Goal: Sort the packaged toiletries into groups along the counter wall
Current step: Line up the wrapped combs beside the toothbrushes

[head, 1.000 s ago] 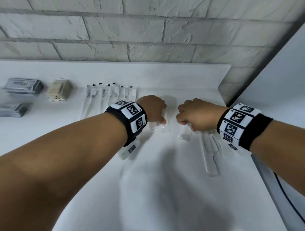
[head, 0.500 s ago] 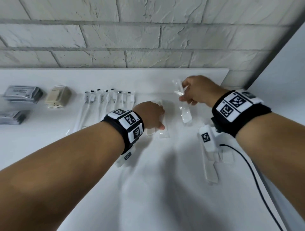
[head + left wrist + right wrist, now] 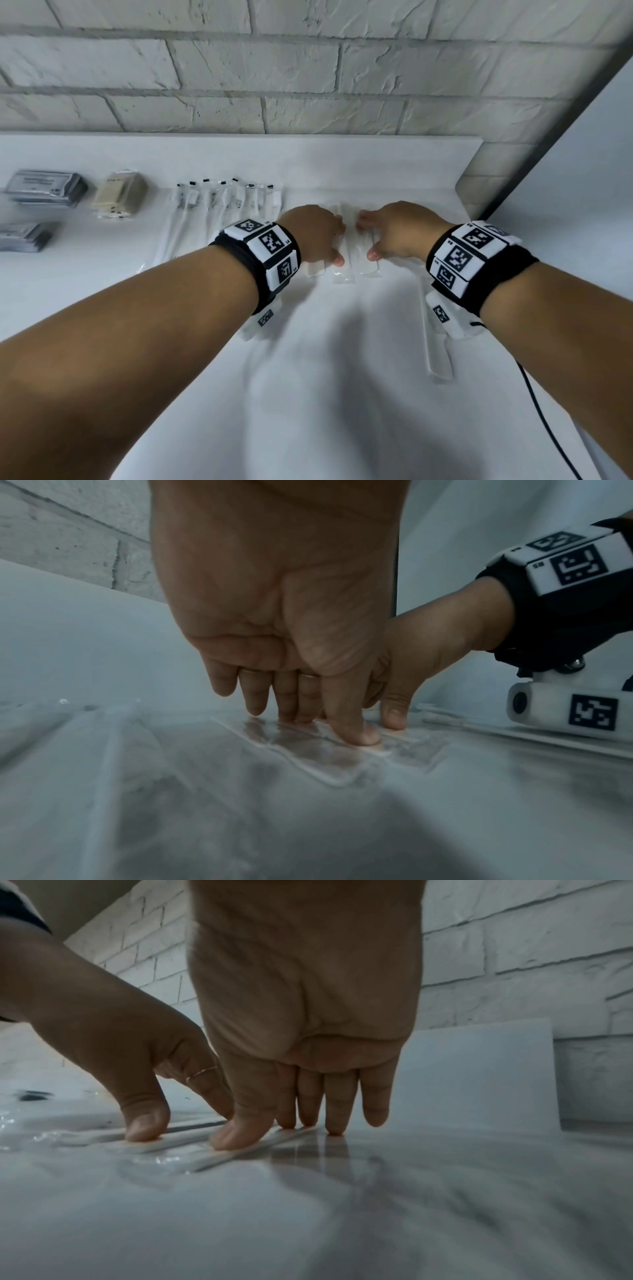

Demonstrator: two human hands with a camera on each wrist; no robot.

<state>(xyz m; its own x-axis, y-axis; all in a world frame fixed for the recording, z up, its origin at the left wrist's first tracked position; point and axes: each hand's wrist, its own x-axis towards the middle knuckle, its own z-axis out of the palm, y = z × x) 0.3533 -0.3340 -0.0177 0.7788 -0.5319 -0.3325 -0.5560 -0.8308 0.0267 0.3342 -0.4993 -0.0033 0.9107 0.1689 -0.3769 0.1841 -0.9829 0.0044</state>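
Hands squaring up wrapped combs on the counter

Left hand point(image 3: 313, 231) and right hand point(image 3: 397, 228), fingers straight and gripping nothing, pressed down on the wrapped combs point(image 3: 349, 240) near the counter point(image 3: 308, 394) wall, apparently to line them up as a group beside the toothbrush packets point(image 3: 226, 202); another comb point(image 3: 436, 346) lay loose under the right wrist, with soap packets point(image 3: 120, 198) and grey sachets point(image 3: 44, 186) farther left

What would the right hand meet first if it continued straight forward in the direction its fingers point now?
Probably the white backsplash panel below the brick wall. The right hand points at it across bare counter, though depth is unclear.
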